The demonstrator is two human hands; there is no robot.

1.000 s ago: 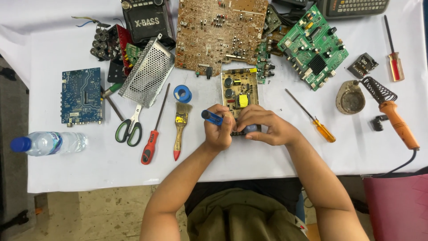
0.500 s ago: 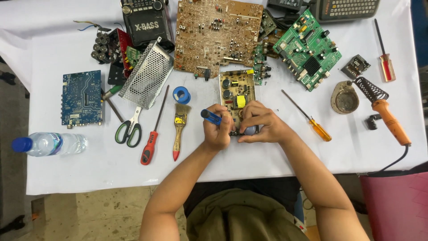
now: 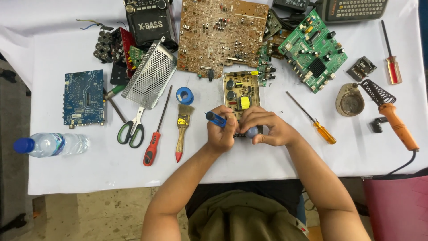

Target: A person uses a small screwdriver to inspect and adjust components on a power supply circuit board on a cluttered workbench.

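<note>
Here the left hand [image 3: 221, 131] grips a blue-handled tool [image 3: 216, 118], the right hand [image 3: 267, 129] the board's [image 3: 241, 93] near edge.

Both forearms are bare, no sleeves reaching them. The left hand [image 3: 221, 134] and right hand [image 3: 267, 128] wear no gloves (no rings or watch visible). Olive-green clothing covers the torso.

- A small yellowish circuit board [image 3: 241, 93] lies flat on the tabletop, long side running away from the fingers. It carries dark round capacitors and a yellow block; its near end is hidden beneath the fingers.
- A blue-handled tool [image 3: 216, 119] is held within the left fingers, tilted, its dark butt end sticking out up and left of them; its tip is hidden between the fingers.
</note>
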